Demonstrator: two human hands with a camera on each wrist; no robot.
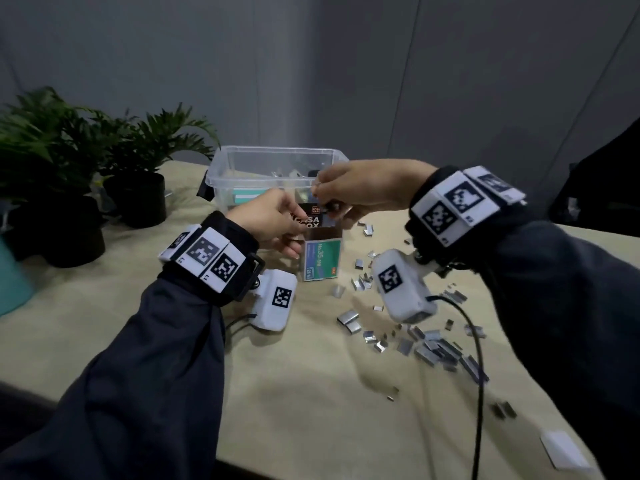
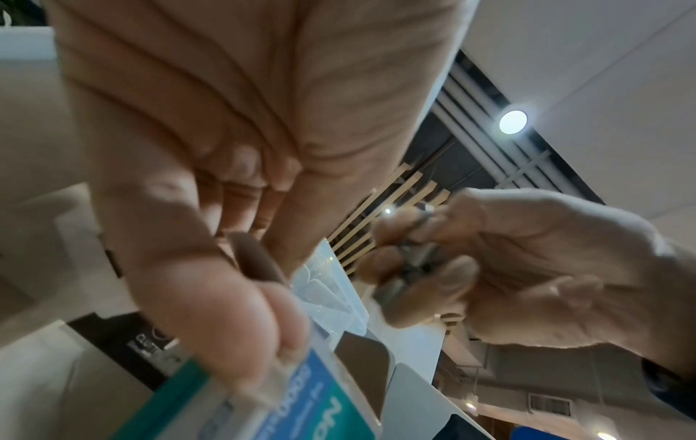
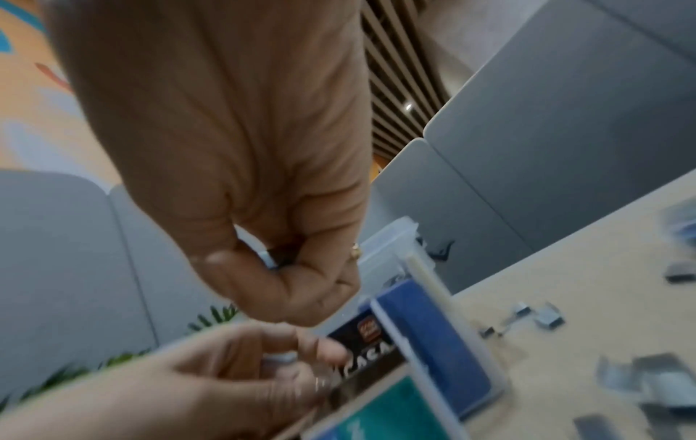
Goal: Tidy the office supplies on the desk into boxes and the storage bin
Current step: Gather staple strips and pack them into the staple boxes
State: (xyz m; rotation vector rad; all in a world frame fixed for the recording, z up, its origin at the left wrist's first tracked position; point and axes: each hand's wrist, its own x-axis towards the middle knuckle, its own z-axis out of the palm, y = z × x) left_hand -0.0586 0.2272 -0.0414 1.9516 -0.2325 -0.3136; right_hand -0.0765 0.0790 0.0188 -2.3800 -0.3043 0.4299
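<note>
A green staple box stands upright on the desk with its top flaps open. My left hand grips its upper left side; in the left wrist view the thumb presses on the box's printed face. Just above the opening, my right hand pinches a small clump of staples between curled fingers. Behind them is the clear storage bin with a black label and a few items inside. Several loose staple strips lie scattered on the desk to the right.
Potted plants stand at the back left, and a teal object sits at the left edge. A white card lies near the front right desk edge. A black cable hangs from my right wrist across the staples.
</note>
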